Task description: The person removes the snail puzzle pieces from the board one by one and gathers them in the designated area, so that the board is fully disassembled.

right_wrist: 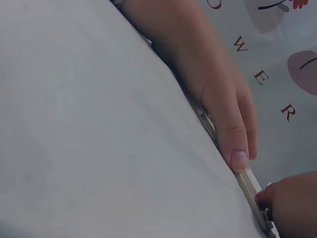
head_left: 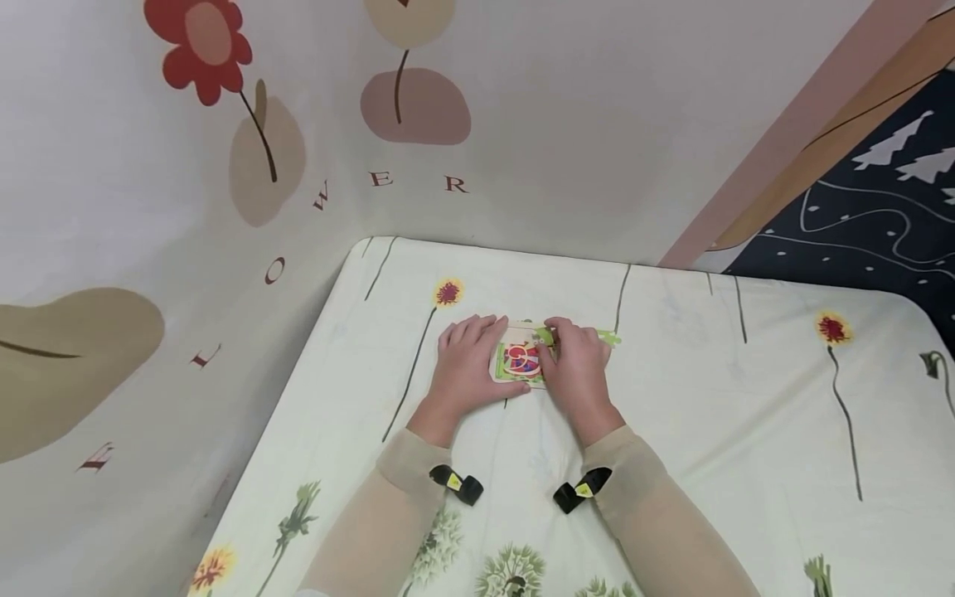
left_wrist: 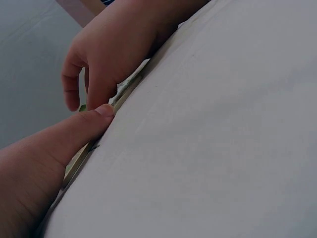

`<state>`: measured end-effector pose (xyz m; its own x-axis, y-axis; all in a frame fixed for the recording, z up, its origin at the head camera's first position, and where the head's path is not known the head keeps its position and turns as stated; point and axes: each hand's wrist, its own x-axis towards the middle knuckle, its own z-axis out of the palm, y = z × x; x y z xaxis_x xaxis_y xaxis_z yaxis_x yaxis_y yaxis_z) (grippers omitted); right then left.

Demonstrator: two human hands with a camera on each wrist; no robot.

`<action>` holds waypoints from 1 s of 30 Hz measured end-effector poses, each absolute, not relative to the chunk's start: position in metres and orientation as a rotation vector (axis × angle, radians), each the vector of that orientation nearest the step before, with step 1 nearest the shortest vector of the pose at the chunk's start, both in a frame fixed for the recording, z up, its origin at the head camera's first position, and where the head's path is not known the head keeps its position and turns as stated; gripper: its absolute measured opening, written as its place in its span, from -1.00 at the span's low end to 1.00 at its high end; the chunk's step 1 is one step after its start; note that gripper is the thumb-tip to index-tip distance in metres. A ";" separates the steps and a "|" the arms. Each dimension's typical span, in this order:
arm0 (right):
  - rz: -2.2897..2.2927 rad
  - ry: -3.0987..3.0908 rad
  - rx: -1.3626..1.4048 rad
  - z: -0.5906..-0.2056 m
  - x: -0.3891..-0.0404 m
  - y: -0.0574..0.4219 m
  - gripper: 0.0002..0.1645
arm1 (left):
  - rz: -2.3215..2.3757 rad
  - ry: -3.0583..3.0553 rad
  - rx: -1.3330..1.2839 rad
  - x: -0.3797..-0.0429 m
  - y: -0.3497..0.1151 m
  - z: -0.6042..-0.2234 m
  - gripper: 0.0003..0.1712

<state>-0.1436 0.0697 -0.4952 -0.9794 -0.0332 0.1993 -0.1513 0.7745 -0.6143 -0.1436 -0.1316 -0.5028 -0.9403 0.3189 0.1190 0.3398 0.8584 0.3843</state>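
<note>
Head view: a shallow puzzle tray [head_left: 518, 332] on the bench [head_left: 709, 390] frames a red-and-purple picture [head_left: 520, 361]; the left hand [head_left: 467, 362], spread, touches its edge; the right hand [head_left: 578, 370] pinches a green piece [head_left: 544, 336].

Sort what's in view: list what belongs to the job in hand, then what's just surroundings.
Belongs to the job:
- small board with a colorful picture
- green piece jutting out beyond the right hand
- left hand, holding the board
- right hand, at the board's right side

Surroundings:
- flower-print cloth underneath
- lettered backdrop
- dark panel with white trees
- black wrist devices
</note>
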 end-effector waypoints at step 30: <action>0.992 -2.606 0.179 -0.499 -0.138 0.079 -0.42 | -0.614 -2.992 -0.546 -0.143 -0.132 -0.500 0.31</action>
<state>-0.1377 0.0789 -0.4989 -0.9322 0.0052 0.3620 -0.2369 0.7473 -0.6208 -0.1435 -0.1323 -0.4998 -0.9374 0.3316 0.1065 0.3468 0.8597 0.3750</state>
